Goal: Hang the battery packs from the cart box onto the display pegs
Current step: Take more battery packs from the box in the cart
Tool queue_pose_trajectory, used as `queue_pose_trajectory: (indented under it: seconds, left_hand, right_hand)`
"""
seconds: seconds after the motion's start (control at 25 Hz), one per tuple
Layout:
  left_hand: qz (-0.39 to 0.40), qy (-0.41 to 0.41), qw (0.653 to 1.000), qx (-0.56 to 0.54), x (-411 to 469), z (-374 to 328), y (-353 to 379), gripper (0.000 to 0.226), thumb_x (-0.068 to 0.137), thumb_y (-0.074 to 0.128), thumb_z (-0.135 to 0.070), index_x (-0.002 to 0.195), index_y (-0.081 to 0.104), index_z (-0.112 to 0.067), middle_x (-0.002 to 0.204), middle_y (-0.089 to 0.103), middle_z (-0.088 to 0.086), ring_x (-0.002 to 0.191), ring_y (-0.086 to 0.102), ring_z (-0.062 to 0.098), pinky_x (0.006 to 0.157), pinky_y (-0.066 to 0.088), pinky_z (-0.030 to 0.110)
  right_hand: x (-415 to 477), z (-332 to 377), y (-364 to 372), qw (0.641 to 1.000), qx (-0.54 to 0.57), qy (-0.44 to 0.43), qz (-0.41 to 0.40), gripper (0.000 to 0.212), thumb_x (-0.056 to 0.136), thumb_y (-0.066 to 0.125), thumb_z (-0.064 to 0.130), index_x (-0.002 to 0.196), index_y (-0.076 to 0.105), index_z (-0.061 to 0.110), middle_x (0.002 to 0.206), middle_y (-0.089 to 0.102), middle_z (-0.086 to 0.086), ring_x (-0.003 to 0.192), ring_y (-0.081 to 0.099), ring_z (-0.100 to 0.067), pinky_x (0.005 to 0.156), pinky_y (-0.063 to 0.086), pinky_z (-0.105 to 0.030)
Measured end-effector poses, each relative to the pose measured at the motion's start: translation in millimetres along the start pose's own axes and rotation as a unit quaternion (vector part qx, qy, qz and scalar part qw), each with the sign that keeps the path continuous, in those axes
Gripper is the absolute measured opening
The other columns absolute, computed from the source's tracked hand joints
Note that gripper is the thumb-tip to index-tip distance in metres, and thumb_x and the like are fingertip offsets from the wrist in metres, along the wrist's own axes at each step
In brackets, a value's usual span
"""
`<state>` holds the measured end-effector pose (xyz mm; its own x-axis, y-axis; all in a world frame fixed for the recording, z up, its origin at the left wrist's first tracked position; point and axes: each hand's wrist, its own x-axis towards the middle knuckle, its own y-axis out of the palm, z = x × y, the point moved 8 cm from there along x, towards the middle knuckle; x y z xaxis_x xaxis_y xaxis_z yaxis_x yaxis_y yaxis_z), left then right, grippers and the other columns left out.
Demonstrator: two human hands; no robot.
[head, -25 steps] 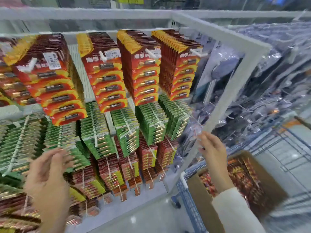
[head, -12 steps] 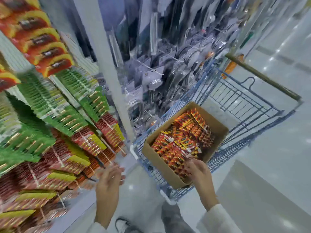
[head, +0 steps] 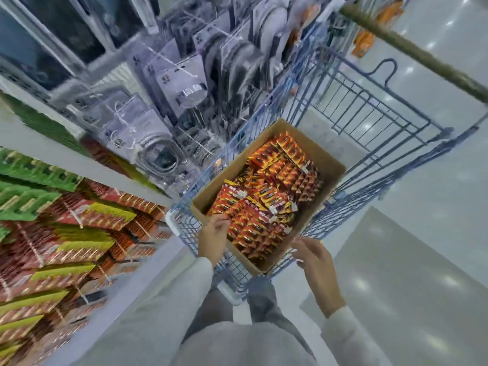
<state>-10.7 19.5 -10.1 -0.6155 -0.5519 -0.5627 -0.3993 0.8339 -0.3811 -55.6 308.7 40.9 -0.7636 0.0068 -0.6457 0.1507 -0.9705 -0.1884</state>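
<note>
Many red batt. packs (head: pixel 266 196) in box (head: pixel 330 166); labels too blurry.

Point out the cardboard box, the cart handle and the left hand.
cardboard box (head: pixel 328 167): head view, bare inner right wall.
cart handle (head: pixel 422 56): head view, middle of the olive bar.
left hand (head: pixel 212 237): head view, back of the hand.

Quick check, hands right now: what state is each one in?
Left hand: fingers curled at the red-and-orange battery packs in the brown cardboard box; grip cannot be told.
Right hand: open, holding nothing.
</note>
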Motion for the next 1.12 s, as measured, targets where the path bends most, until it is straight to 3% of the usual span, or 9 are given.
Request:
queue_pose_trajectory:
  seconds: [0.12, 0.44, 0.68, 0.8, 0.92, 1.12]
  left_hand:
    - [0.033, 0.007, 0.993, 0.115, 30.0, 3.6, 33.3, 0.023, 0.103, 0.061, -0.012, 0.124, 0.070, -0.008, 0.119, 0.072, 0.008, 0.106, 0.065, 0.019, 0.092, 0.046, 0.025]
    - [0.158, -0.019, 0.943, 0.291, 77.2, 47.4, 109.5, 0.033, 0.104, 0.058, -0.011, 0.137, 0.064, -0.010, 0.137, 0.065, 0.010, 0.128, 0.059, 0.030, 0.109, 0.046, 0.039]
    - [0.117, -0.015, 0.939, 0.324, 79.1, 56.3, 120.7, 0.032, 0.094, 0.074, -0.011, 0.123, 0.062, -0.011, 0.127, 0.065, 0.011, 0.122, 0.061, 0.031, 0.104, 0.053, 0.043]
    - [0.082, -0.026, 0.956, 0.282, 72.5, 55.8, 128.0, 0.053, 0.092, 0.076, -0.011, 0.136, 0.047, -0.011, 0.140, 0.052, 0.013, 0.130, 0.054, 0.033, 0.107, 0.050, 0.046]
    - [0.034, -0.007, 0.958, 0.286, 64.4, 57.9, 135.7, 0.058, 0.090, 0.077, -0.009, 0.136, 0.042, -0.010, 0.145, 0.043, 0.014, 0.134, 0.050, 0.035, 0.105, 0.052, 0.046]
    - [0.004, -0.011, 0.957, 0.290, 69.0, 60.8, 131.6, 0.048, 0.092, 0.075, -0.012, 0.131, 0.049, -0.013, 0.140, 0.055, 0.010, 0.133, 0.048, 0.031, 0.108, 0.049, 0.049]
  right_hand:
    - [7.2, -7.1, 1.3, 1.000, 0.018, 0.023, -0.010, 0.009, 0.096, 0.068, 0.027, 0.103, 0.071, 0.022, 0.105, 0.075, 0.000, 0.101, 0.069, -0.023, 0.084, 0.051, -0.036]
    - [14.4, -14.3, 21.7, 0.997, 0.037, 0.058, -0.035, 0.008, 0.100, 0.063, 0.025, 0.105, 0.070, 0.023, 0.108, 0.074, 0.000, 0.103, 0.069, -0.021, 0.084, 0.052, -0.029]
    - [13.5, -30.8, 33.8, 0.994, 0.039, 0.091, -0.044, 0.008, 0.099, 0.064, 0.027, 0.104, 0.070, 0.027, 0.107, 0.073, 0.006, 0.105, 0.068, -0.018, 0.095, 0.055, -0.041]
    - [14.5, -38.9, 35.8, 0.993, 0.023, 0.103, -0.049, 0.009, 0.099, 0.064, 0.030, 0.106, 0.069, 0.029, 0.109, 0.073, 0.008, 0.107, 0.068, -0.015, 0.100, 0.054, -0.045]
    - [15.9, -40.3, 34.5, 0.993, 0.015, 0.105, -0.051, 0.008, 0.101, 0.062, 0.030, 0.106, 0.067, 0.031, 0.111, 0.073, 0.007, 0.108, 0.067, -0.016, 0.101, 0.054, -0.046]
    - [16.2, -39.2, 33.4, 0.993, 0.015, 0.109, -0.049, 0.010, 0.101, 0.061, 0.032, 0.109, 0.067, 0.029, 0.113, 0.072, 0.005, 0.109, 0.067, -0.018, 0.102, 0.054, -0.045]
